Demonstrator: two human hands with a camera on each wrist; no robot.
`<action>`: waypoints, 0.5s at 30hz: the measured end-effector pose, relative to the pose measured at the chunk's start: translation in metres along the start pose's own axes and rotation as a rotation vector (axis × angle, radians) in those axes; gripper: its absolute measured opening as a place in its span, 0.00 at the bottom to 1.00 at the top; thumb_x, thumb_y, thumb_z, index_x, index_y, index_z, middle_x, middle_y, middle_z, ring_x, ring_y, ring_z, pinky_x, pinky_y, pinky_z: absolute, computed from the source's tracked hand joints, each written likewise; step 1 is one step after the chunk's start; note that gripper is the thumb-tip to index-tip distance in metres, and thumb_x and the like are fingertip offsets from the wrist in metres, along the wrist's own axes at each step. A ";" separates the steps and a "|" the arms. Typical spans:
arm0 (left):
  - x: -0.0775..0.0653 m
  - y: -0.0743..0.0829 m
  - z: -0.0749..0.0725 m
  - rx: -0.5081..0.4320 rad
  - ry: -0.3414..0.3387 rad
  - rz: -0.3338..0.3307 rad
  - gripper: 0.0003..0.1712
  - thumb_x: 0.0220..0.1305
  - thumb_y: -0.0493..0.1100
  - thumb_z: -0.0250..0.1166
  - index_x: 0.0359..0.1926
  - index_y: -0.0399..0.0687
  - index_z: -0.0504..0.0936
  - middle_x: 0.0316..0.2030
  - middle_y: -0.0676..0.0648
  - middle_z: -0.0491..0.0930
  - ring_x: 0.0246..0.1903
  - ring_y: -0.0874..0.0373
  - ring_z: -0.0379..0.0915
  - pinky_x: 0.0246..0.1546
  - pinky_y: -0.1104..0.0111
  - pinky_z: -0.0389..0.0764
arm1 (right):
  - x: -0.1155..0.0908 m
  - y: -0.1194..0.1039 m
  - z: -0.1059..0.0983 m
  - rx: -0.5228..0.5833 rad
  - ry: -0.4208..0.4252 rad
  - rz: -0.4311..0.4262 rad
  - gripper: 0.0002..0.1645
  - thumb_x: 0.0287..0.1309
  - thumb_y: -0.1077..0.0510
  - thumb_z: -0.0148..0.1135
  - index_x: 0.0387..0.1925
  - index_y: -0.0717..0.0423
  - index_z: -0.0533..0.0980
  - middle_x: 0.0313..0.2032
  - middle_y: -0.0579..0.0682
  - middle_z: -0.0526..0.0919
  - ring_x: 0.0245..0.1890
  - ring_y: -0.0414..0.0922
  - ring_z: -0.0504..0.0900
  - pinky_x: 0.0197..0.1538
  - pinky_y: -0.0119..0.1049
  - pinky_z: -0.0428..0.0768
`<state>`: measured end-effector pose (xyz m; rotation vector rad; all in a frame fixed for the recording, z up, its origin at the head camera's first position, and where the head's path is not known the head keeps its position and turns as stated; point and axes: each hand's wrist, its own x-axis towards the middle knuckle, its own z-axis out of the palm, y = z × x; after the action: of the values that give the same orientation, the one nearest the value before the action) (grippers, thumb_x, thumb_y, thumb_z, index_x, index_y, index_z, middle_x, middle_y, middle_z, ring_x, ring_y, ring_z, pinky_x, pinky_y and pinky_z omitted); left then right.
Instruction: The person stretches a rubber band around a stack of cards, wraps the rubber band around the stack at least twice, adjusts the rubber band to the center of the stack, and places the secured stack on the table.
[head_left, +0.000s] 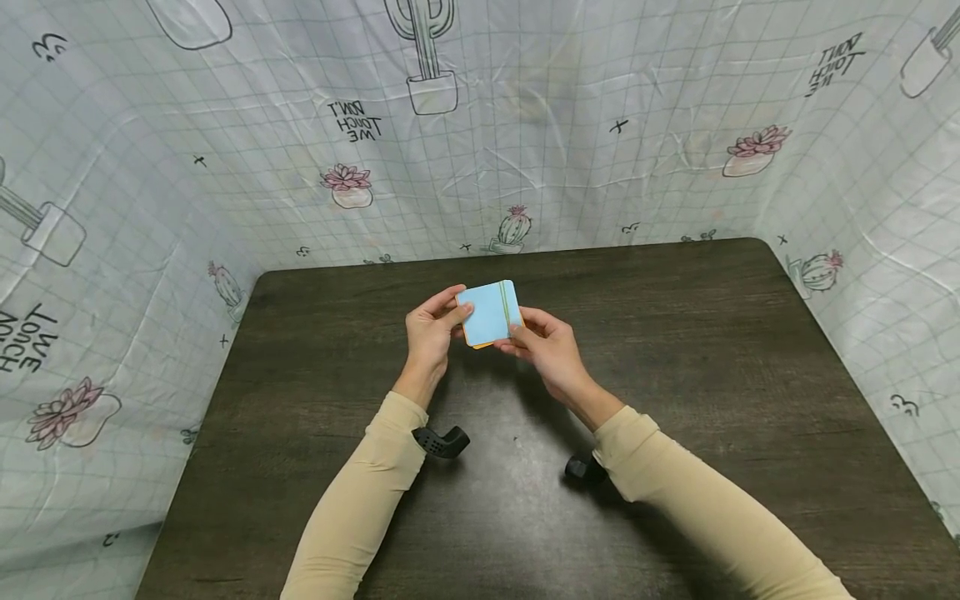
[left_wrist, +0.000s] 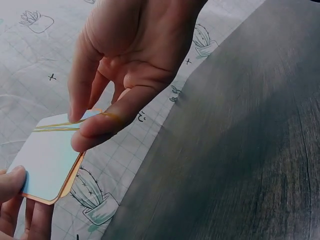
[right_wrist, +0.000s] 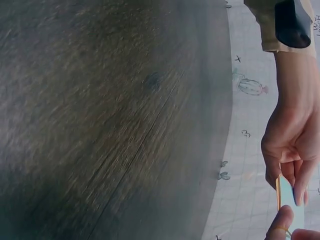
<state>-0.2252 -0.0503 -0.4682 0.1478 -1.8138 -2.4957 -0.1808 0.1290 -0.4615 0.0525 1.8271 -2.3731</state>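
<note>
A thin stack of square light-blue cards point(head_left: 487, 312) with orange edges is held up over the table by both hands. My left hand point(head_left: 429, 333) pinches its left edge, thumb point(left_wrist: 11, 182) on the blue face and fingers behind. Two strands of a yellow-green rubber band point(head_left: 505, 304) cross the blue face near its right side. My right hand point(head_left: 551, 350) is at the lower right corner, pinching at the band, with a strand lying over a finger in the left wrist view. In the right wrist view the stack point(right_wrist: 285, 192) shows edge-on between the hands.
The dark wooden table point(head_left: 337, 350) extends below and around the hands. A white curtain point(head_left: 570, 167) printed with cacti hangs along its back and sides. Black wrist devices point(head_left: 442, 442) sit at both beige sleeves.
</note>
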 end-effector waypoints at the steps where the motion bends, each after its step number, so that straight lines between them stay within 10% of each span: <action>1: 0.000 0.000 -0.001 0.004 -0.002 0.001 0.20 0.58 0.27 0.72 0.53 0.31 0.84 0.30 0.53 0.81 0.24 0.62 0.80 0.20 0.73 0.79 | 0.000 0.000 0.001 0.001 0.004 -0.003 0.21 0.71 0.70 0.55 0.63 0.69 0.72 0.47 0.62 0.76 0.37 0.49 0.88 0.49 0.42 0.84; 15: 0.008 0.004 -0.011 0.031 -0.013 0.011 0.22 0.59 0.27 0.71 0.55 0.28 0.82 0.29 0.53 0.81 0.25 0.62 0.80 0.20 0.73 0.79 | 0.005 -0.001 0.008 -0.083 0.061 0.049 0.27 0.65 0.71 0.62 0.64 0.65 0.68 0.44 0.58 0.81 0.40 0.48 0.85 0.56 0.49 0.80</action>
<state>-0.2316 -0.0629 -0.4683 0.1234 -1.8532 -2.4680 -0.1858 0.1207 -0.4589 0.1606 1.9264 -2.2852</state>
